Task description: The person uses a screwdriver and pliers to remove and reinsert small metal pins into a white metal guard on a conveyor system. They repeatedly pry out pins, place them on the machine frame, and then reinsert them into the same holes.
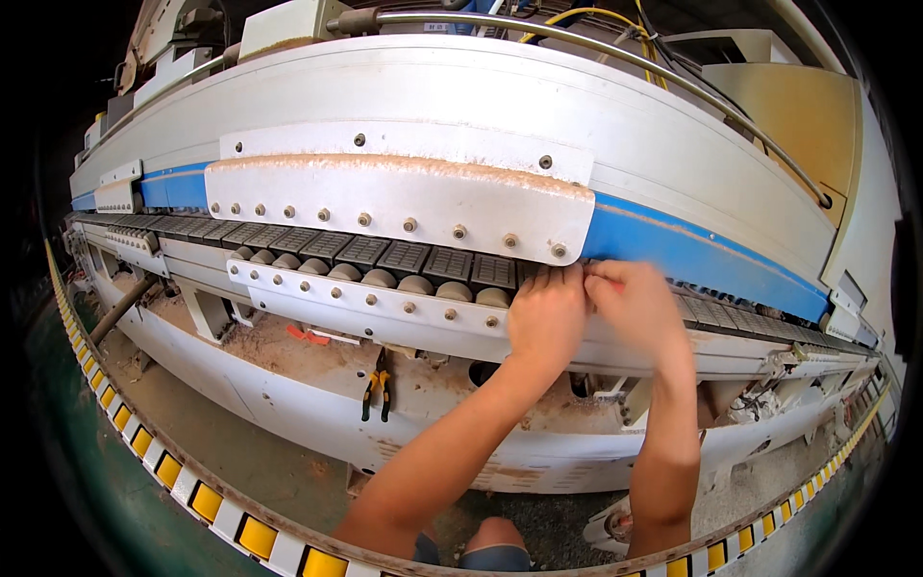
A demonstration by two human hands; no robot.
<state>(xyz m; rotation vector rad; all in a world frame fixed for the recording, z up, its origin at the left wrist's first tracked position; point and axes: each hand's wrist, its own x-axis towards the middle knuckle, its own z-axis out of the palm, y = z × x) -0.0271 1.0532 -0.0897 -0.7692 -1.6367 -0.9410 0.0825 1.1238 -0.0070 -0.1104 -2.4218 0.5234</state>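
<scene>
My left hand (550, 317) reaches up to the chain of dark ridged pads (365, 252), just past the lower right corner of the white guard plate (404, 197). Its fingers are bent and pressed together over the chain's edge. Beside it, almost touching, is my right hand (635, 303), partly smeared by motion. The thumb and fingers of that hand are drawn together near the left fingertips. Whatever either hand grips is hidden or too small to make out. Both hands are at the gap below the blue strip (692, 248).
Pliers with yellow-and-black handles (386, 389) lie on the dusty machine ledge (452, 385), left of my forearms. Several round rollers (415, 285) line the lower bolted rail (385, 306). A track with yellow rollers (207, 502) curves along the near side. A metal rod (577, 37) runs above.
</scene>
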